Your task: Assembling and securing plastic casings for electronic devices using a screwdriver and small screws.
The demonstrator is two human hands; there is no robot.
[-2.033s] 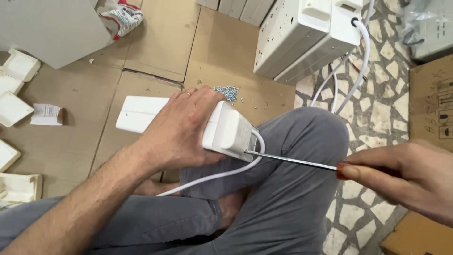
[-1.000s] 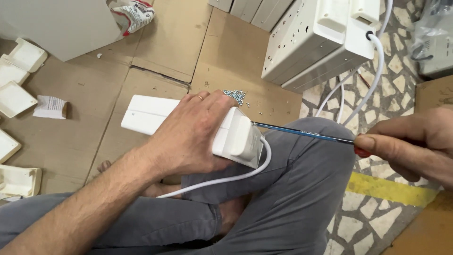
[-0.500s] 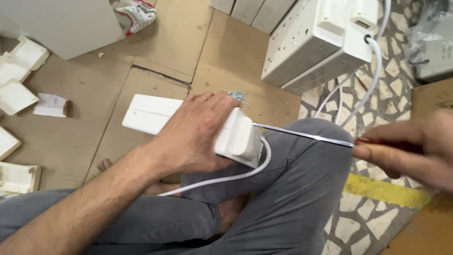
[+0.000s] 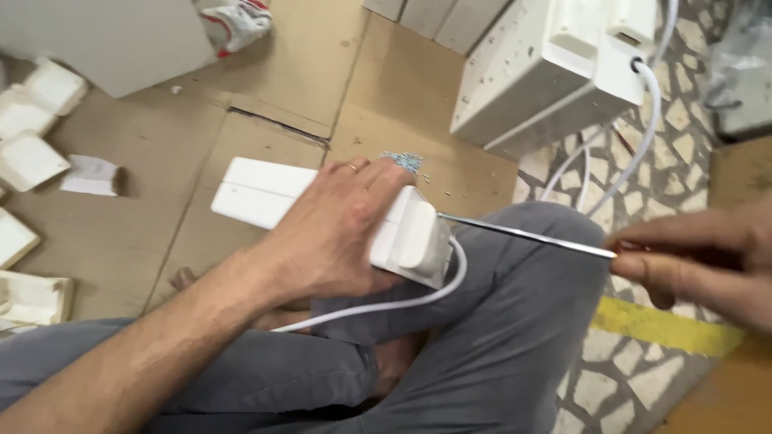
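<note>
My left hand (image 4: 342, 233) presses down on a long white plastic power strip casing (image 4: 257, 189) that rests across my knee. A white cable (image 4: 402, 301) curls out of its right end. My right hand (image 4: 700, 261) grips the handle of a screwdriver, whose thin metal shaft (image 4: 523, 235) runs left with its tip at the casing's right end. I sit cross-legged in grey trousers (image 4: 482, 345).
Cardboard sheets (image 4: 265, 88) cover the floor on the left, with several white plastic parts (image 4: 32, 153) along the left edge. More white casings (image 4: 555, 64) with cables lie at the top right on a stone-chip floor. A small pile of screws (image 4: 402, 159) lies by my fingers.
The screwdriver has tilted a little, with my right hand shifting slightly left and down. My left hand stays on the casing; the view has drifted.
</note>
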